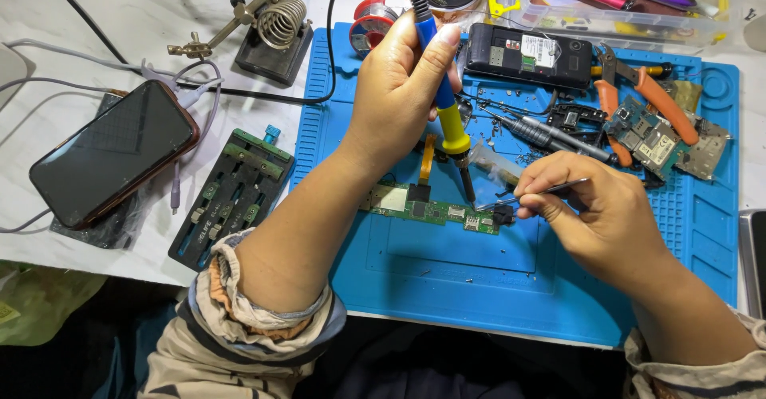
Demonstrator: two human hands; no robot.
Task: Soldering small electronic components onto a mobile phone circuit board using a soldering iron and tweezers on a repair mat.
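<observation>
A: We have the iron (pixel 444 96) in our left hand (pixel 396 88), fingers closed round its blue and yellow grip, tip angled down at the board (pixel 423 206).

B: And our right hand (pixel 592 207) pinches the tweezers (pixel 533 194) shut-fisted, thumb and forefinger tight on them, points aimed at nine o'clock and meeting the board's right end. Whether the points hold anything, we cannot tell.

A: The board lies near the middle of the mat (pixel 511 279), long side running nine to three. Iron tip and tweezer points come together just beside its right end.

B: Room? At six o'clock the mat is bare blue up to its near edge. At twelve to two it is crowded: an opened phone (pixel 527 54), a screwdriver (pixel 550 137), cutters (pixel 638 96), more boards (pixel 658 140).

A: At nine o'clock, off the mat's left edge, a black jig (pixel 231 195) sits just beside it, and a dark phone (pixel 112 152) lies farther out on the table (pixel 120 16).

B: The stand (pixel 271 36) is at eleven o'clock, a solder reel (pixel 371 24) near it on the mat's top edge.

A: Our left forearm crosses the mat's near-left corner.
</observation>
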